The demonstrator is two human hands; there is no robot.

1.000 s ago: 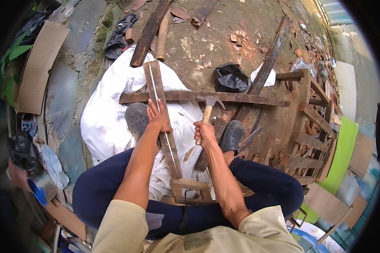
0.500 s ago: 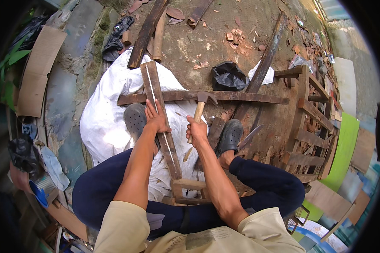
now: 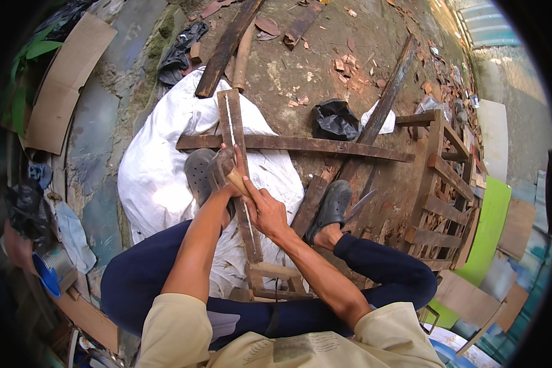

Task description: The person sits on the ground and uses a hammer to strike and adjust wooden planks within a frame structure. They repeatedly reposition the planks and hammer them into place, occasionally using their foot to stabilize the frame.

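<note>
My right hand is wrapped round the wooden handle of a claw hammer. The hammer's dark, motion-blurred head is over my left hand, hiding much of it. The visible fingers of that hand stretch forward along a brown wooden plank with a white line down its length. This plank runs away from me and crosses a second, horizontal plank. At its near end is a small wooden frame. Whether anything lies under my left fingers is hidden.
Under the planks spreads a white sack, with my dark clogs on either side of the long plank. A blade lies beside the right clog. A slatted wooden frame, dark beams and a black plastic bag surround the spot.
My right hand has swung the hammer leftward, bringing its head from beside the plank to over my left hand. My left hand stays on the plank. The whole view has shifted slightly.
</note>
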